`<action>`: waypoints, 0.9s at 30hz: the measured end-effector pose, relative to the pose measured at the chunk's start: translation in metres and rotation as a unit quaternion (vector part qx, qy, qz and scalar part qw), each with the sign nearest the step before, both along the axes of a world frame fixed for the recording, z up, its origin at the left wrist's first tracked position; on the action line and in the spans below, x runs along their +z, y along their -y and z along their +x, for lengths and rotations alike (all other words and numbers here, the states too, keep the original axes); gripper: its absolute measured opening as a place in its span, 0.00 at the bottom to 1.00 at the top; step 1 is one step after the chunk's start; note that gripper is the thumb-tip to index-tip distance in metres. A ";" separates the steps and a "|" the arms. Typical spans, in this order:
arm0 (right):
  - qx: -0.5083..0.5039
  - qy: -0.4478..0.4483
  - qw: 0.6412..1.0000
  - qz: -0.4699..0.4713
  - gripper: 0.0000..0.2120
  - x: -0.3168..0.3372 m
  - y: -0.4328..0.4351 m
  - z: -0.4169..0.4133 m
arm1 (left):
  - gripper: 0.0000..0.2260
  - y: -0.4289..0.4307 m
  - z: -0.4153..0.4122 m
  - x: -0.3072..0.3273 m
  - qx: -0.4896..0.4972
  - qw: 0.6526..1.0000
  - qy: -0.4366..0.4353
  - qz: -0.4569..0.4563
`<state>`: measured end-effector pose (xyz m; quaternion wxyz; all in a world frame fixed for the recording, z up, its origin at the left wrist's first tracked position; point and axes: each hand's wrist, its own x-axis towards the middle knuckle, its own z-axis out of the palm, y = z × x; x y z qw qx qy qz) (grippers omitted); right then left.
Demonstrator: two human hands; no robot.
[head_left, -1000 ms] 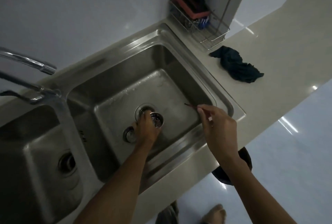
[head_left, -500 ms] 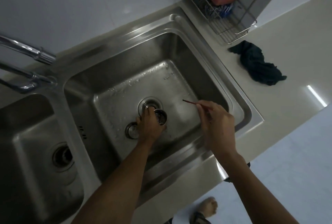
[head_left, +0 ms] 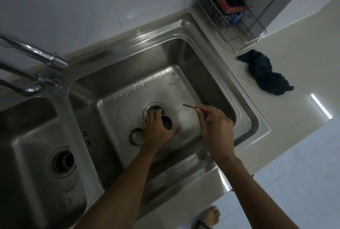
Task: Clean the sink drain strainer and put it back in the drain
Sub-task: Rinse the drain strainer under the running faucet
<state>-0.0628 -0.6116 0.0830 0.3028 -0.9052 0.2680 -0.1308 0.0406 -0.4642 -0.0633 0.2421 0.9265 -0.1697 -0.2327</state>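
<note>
My left hand [head_left: 156, 127] grips a small metal drain strainer [head_left: 167, 122], a perforated cup, low inside the right basin of the steel sink [head_left: 211, 57]. The strainer sits just right of the open drain hole [head_left: 156, 108], whose ring my fingers partly cover. A round metal drain cover [head_left: 136, 136] lies on the basin floor left of my wrist. My right hand [head_left: 214, 124] pinches a thin dark stick [head_left: 189, 106], its tip pointing left above the basin floor, a short way right of the strainer.
The left basin has its own drain [head_left: 63, 161]. A chrome faucet [head_left: 35, 54] reaches in from the left. A wire rack [head_left: 237, 24] with a red-and-black sponge stands at the back right. A dark cloth [head_left: 265, 74] lies on the counter. A foot [head_left: 211, 216] shows below.
The view has shifted so the sink sits further right and lower. Both hands keep their hold; the left hand and strainer stay beside the drain, and the stick stays pointing left.
</note>
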 end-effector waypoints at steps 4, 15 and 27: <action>-0.035 0.055 0.998 -0.026 0.14 0.010 0.013 0.006 | 0.49 0.025 0.006 0.029 0.002 0.997 0.010 -0.074; -0.072 0.171 0.972 -0.144 0.11 0.072 0.140 0.050 | 0.50 0.170 0.023 0.082 -0.157 0.964 0.191 -0.102; 0.002 0.043 0.977 -0.211 0.15 0.012 0.226 0.093 | 0.51 0.215 0.012 0.070 -0.178 0.964 0.195 0.014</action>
